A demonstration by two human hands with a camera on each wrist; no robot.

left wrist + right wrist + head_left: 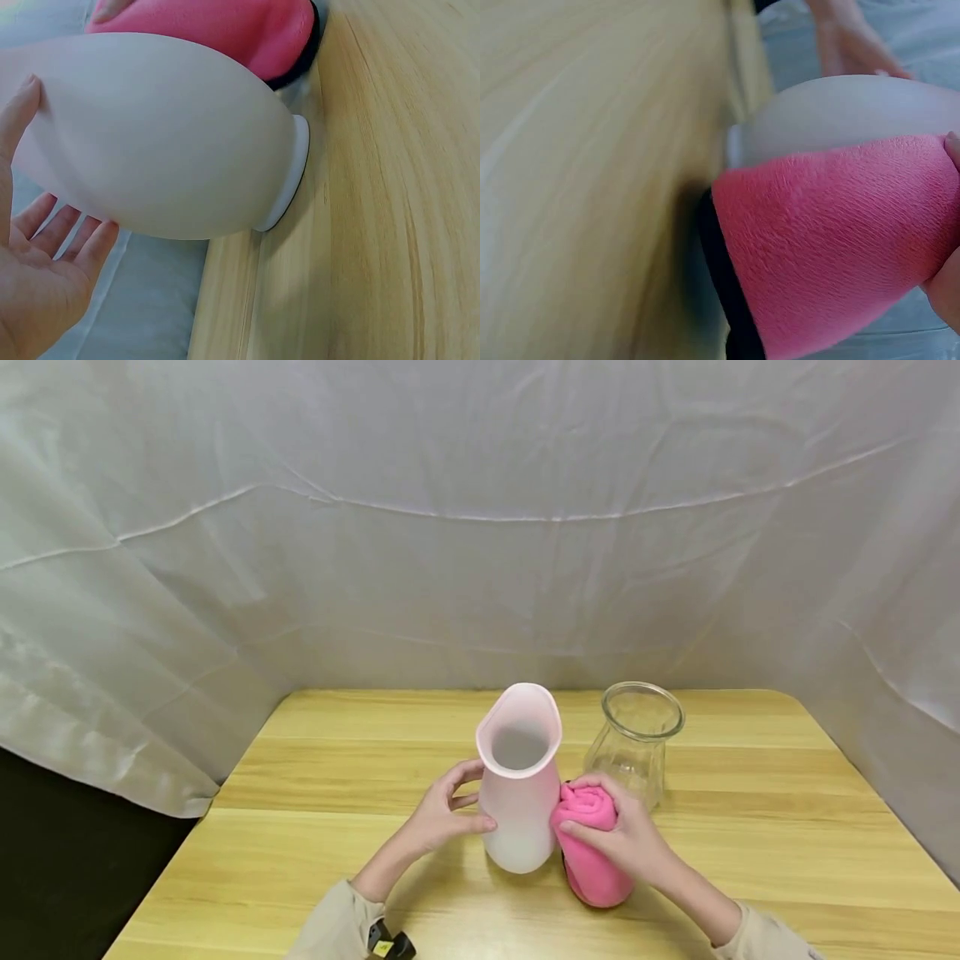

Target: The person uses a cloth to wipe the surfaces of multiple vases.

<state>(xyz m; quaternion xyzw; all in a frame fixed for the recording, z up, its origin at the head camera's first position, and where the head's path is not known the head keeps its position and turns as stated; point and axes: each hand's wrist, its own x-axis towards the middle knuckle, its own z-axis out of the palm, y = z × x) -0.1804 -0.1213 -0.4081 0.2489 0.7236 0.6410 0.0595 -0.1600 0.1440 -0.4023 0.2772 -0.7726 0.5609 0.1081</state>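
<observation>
A tall vase, pale pink at its wavy rim and white lower down, stands upright on the table. My left hand holds it from the left, thumb on the near side and fingers against the far side, as the left wrist view shows along its body. In my right hand is a rolled pink towel, gripped near its top end between thumb and fingers. The towel leans beside the vase's right side. Its dark-trimmed lower end hangs close over the wood, with a shadow alongside.
Behind the right hand stands a clear glass vase with a wide rim, partly hidden by that hand. The wooden table ends at a grey-white cloth backdrop at the back and sides.
</observation>
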